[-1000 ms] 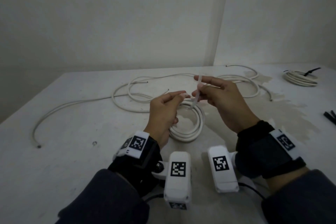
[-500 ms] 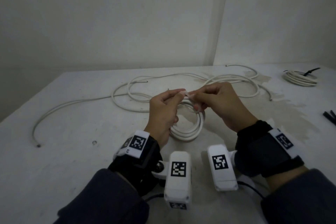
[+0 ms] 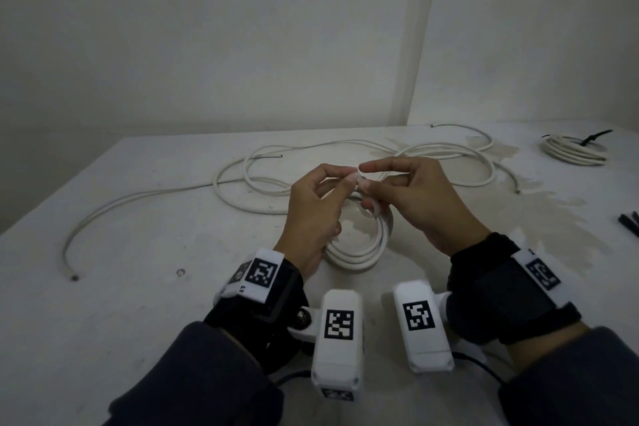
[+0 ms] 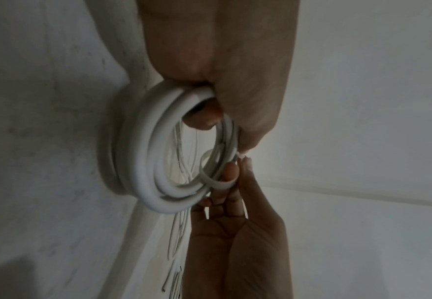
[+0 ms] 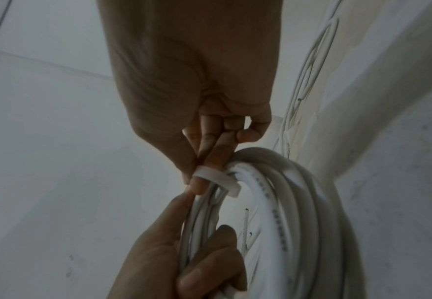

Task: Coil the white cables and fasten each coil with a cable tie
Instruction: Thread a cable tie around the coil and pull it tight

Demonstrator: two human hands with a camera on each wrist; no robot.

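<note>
Two hands meet over the white coil (image 3: 359,245) at table (image 3: 103,287) centre: left hand (image 3: 311,214) grips coil, right hand (image 3: 411,197) pinches the white cable tie (image 5: 216,179). Tie tail, upright a second ago, is now looped round the strands. Coil print unreadable.

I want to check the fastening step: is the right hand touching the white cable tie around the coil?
Touching. In the right wrist view the right hand has a fingertip through the looped cable tie on the coil.

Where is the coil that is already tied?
In the head view, the tied coil lies at the table's far right, behind the black cable ties.
</note>
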